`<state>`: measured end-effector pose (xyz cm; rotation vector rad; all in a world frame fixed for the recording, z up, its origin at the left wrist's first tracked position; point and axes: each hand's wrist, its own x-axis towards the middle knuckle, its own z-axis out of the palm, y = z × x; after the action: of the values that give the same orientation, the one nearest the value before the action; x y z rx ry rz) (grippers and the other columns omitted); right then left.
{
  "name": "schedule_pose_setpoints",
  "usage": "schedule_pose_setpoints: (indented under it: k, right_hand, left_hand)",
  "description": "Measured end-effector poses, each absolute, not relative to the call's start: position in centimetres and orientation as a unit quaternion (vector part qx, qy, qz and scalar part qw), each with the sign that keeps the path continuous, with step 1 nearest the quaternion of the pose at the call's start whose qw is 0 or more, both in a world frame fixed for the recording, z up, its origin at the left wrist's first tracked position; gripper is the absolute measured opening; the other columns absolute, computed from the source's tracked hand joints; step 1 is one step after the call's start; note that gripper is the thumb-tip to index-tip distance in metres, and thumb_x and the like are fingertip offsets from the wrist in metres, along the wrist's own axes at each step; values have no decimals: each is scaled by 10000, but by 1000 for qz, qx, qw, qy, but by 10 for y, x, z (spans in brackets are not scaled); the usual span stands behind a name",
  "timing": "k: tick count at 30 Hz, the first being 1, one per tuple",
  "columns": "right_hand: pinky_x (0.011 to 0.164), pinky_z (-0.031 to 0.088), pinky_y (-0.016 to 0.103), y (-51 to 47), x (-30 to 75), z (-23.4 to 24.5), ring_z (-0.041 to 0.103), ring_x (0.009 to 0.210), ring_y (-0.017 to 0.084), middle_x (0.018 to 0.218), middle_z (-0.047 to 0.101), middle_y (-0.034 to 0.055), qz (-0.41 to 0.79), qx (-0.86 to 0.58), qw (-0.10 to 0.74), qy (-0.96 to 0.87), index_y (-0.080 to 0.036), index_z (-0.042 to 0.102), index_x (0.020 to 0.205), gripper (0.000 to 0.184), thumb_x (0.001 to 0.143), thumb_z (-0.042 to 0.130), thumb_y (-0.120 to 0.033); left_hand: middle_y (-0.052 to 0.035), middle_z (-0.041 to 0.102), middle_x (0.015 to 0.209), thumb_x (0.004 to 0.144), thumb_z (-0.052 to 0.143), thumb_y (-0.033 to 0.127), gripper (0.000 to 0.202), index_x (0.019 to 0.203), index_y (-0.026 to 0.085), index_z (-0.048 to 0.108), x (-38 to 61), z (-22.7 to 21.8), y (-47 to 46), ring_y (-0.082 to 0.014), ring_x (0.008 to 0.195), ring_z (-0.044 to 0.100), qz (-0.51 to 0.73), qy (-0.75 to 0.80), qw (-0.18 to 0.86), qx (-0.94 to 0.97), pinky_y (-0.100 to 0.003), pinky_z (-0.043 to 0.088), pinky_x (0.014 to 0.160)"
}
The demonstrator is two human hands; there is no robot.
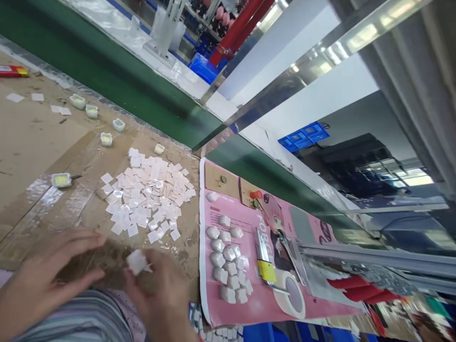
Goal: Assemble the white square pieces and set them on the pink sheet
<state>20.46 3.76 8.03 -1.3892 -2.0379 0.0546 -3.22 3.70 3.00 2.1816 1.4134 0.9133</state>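
Note:
My right hand [162, 294] pinches a small white square piece [136, 261] near the bottom edge of the head view. My left hand [42, 278] hovers just left of it with fingers spread, fingertips close to the piece but holding nothing. A loose pile of white square pieces [146, 194] lies on the brown cardboard-covered bench [32, 142] just beyond both hands. Several finished white pieces [228, 266] sit in rows on a pink printed sheet [249, 304] to the right.
Several small white cups with yellow-green contents [106, 138] are scattered on the bench, one [61, 180] at the left. A tape roll [292, 294] and a yellow-handled tool [265, 266] lie on the pink sheet. A green conveyor belt [117, 80] runs behind.

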Motion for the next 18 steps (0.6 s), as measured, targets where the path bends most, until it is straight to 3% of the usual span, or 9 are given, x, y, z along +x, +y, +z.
schedule_pose_setpoints:
  k: [6,10,14,18]
  right_hand:
    - [475,564,363,11,154,34,713,617,268,769,737,75,15,-592,336,-732,-219,517,1148,291,960,463,-435]
    - [497,580,355,2,162,30,715,650,254,801,729,80,66,-594,349,-722,-240,497,1221,378,956,441,-503]
    - [593,610,327,0,173,34,717,722,213,884,728,66,123,-549,330,-758,-229,532,1229,296,958,518,-345]
    - [671,610,330,-5,176,28,712,806,221,936,734,84,100,-543,323,-768,-211,579,1235,297,947,533,-265]
  left_hand:
    - [24,659,1158,978,466,422,311,1268,319,515,-14,28,15,-137,1086,633,321,478,211,790,-175,507,1004]
    - [34,669,1136,991,469,357,265,1237,300,547,-10,28,15,-120,1095,614,326,477,218,787,-168,495,1006]
    - [70,667,1175,1006,459,318,246,1223,324,574,-6,29,20,-92,1133,599,331,470,213,790,-162,448,1056]
    - [67,667,1222,1013,408,221,355,1317,366,520,-9,25,17,-117,1144,624,331,448,229,799,-210,510,1028]
